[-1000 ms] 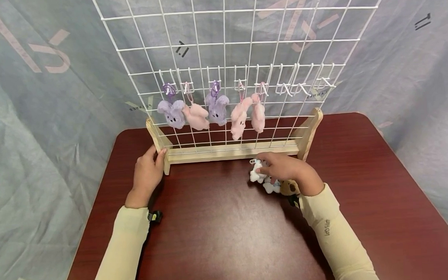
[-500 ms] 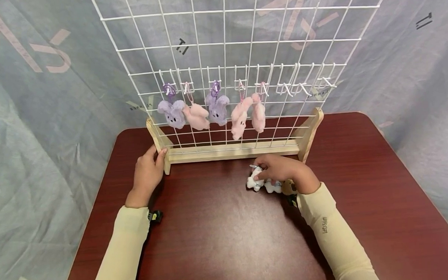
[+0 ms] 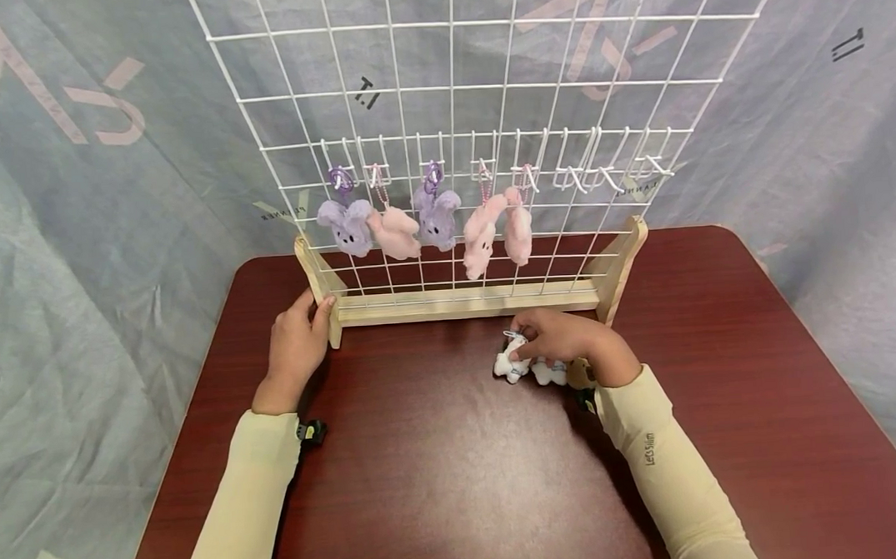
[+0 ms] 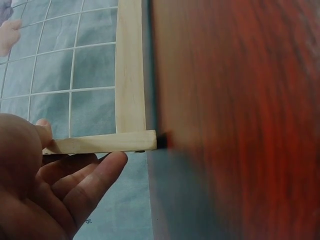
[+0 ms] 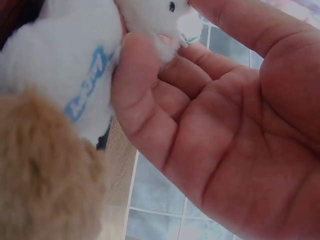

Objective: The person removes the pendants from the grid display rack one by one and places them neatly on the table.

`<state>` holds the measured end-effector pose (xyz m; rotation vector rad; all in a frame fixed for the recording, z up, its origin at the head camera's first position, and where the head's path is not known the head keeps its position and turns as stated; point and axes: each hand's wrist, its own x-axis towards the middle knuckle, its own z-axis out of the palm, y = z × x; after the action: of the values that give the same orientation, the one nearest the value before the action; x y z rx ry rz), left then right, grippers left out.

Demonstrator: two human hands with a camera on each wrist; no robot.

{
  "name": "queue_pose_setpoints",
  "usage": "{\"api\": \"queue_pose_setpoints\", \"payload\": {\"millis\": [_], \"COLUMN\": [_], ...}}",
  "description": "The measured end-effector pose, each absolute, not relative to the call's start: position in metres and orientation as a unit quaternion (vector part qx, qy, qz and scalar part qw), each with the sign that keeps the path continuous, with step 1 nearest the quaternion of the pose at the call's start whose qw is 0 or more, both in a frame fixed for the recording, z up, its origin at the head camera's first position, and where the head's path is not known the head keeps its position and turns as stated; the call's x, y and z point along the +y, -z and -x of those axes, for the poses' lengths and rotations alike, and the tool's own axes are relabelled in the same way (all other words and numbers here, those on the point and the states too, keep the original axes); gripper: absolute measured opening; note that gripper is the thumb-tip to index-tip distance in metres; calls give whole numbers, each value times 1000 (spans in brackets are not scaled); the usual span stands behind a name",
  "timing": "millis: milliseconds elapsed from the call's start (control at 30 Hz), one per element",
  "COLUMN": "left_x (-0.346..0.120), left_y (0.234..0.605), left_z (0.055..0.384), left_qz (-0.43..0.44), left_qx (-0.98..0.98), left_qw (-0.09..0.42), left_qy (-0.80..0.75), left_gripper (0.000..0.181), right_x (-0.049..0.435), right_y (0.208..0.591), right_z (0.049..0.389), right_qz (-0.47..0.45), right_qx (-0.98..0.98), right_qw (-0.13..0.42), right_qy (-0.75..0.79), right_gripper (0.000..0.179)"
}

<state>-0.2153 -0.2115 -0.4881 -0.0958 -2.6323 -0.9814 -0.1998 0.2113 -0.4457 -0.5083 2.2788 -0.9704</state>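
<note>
My left hand (image 3: 295, 344) grips the left wooden foot (image 4: 100, 143) of a white wire grid rack, thumb on one face and fingers on the other. At the rack's front right, my right hand (image 3: 566, 337) pinches a small white plush keychain (image 3: 508, 367) between thumb and fingers, low over the table. Its black eye shows in the right wrist view. Right beside it lies a second white plush (image 5: 75, 55) with blue lettering. A tan plush (image 5: 45, 170) sits next to that one, partly hidden by my right wrist in the head view.
Several plush keychains hang from the grid's hooks: purple ones (image 3: 436, 220) and pink ones (image 3: 480, 236). Bare white hooks (image 3: 574, 178) stand to their right. A wooden bar (image 3: 464, 304) runs along the rack's base on the dark red table (image 3: 426, 464). Grey cloth (image 3: 116, 244) surrounds it.
The right hand has drawn the white plush slightly toward the near left, and it now sits apart from the second white one. The left hand keeps its grip on the rack's foot.
</note>
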Motion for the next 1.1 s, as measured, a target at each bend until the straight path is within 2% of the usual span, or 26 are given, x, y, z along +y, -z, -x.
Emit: {"api": "queue_pose_setpoints", "payload": {"millis": [300,467,667,1100], "left_x": [-212,-211,-211,-210], "left_y": [490,488,488,489], "left_z": [214,215,216,218], "left_qz": [31,25,33,32], "left_qx": [-924,-925,-924,-923], "left_qw": [157,151,154,160], "left_qy": [347,347,348,348], "left_gripper": [44,44,46,45], "right_x": [213,212,212,214], "right_y": [448,449,450,454], "right_z": [201,203,205,206], "right_qz": [198,219,222,219], "right_qx": [865,882,891,897], "right_qw": [285,252,240,223], "right_qy": [362,331,315,312], "right_gripper": [23,23,36,47]}}
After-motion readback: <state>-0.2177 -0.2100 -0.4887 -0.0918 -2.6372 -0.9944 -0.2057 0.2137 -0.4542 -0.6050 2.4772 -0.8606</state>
